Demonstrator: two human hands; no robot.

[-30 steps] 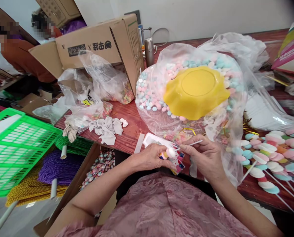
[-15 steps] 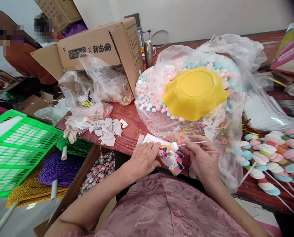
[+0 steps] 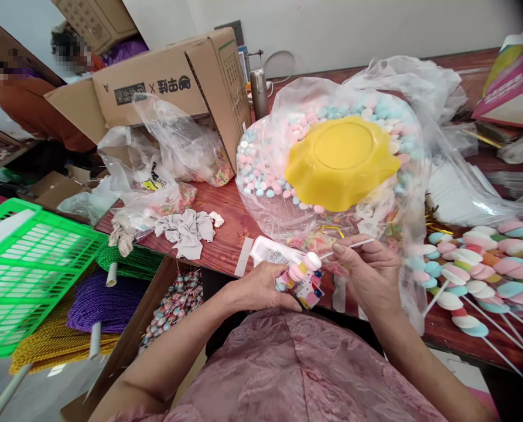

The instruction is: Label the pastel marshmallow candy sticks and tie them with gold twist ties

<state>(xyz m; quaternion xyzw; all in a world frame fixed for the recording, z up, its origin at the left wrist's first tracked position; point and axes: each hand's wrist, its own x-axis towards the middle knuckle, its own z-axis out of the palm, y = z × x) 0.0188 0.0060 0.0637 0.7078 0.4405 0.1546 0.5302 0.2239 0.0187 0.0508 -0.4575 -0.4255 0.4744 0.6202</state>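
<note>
A skewer of pastel marshmallows [image 3: 298, 271] lies slantwise between my hands, its thin white stick [image 3: 358, 244] pointing right. My right hand [image 3: 371, 272] pinches that stick between thumb and fingers. Around the far end of the marshmallows my left hand [image 3: 261, 287] is closed, thumb below and fingers above. A clear bag printed with colourful dots [image 3: 310, 289] lies under the marshmallows, close to the left thumb; whether the fingers also grip it is hidden. Just behind the left hand is a white pack of printed bags [image 3: 267, 251] on the table edge.
A yellow scalloped bowl [image 3: 342, 161] sits upside down on a large clear bag of marshmallows [image 3: 261, 170]. Finished-looking marshmallow skewers [image 3: 476, 275] are piled at right. A cardboard box [image 3: 156, 88], a grey cloth [image 3: 186, 231] and a green basket [image 3: 37, 275] are at left. A person [image 3: 41, 111] sits beyond.
My left hand has turned and slid lower, and more of the coloured marshmallows show beside it. The right hand has shifted slightly right with the stick. More of the white pack is uncovered.
</note>
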